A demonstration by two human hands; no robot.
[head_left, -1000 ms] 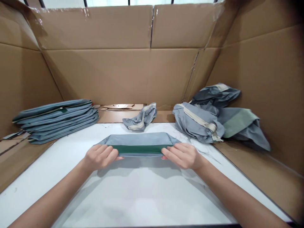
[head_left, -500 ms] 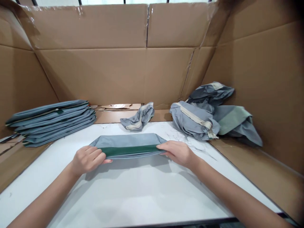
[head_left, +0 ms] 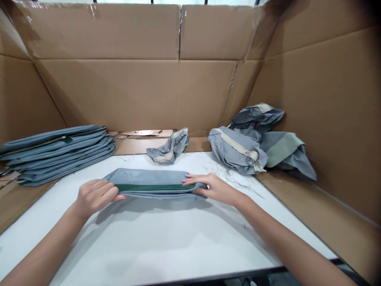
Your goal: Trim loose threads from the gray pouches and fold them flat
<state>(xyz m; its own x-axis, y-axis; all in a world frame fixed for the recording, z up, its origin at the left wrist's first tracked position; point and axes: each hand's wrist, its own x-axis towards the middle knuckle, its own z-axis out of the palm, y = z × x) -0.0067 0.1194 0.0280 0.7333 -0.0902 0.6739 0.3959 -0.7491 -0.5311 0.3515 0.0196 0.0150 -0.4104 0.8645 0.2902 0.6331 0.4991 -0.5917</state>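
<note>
A folded grey fabric piece with a dark green band [head_left: 150, 182] is held just above the white tabletop [head_left: 166, 238]. My left hand [head_left: 93, 195] grips its left end with curled fingers. At the other end my right hand [head_left: 208, 186] pinches the fabric, fingers laid along the top and thumb underneath.
A neat stack of folded grey pieces [head_left: 56, 153] lies at the left. A small crumpled grey piece [head_left: 169, 149] sits at the back middle. A heap of unfolded grey fabric [head_left: 256, 145] lies at the right. Tall cardboard walls [head_left: 133, 91] enclose the table on three sides.
Both hands have carried the folded piece to the left, and it hangs flatter and lower over the table.
</note>
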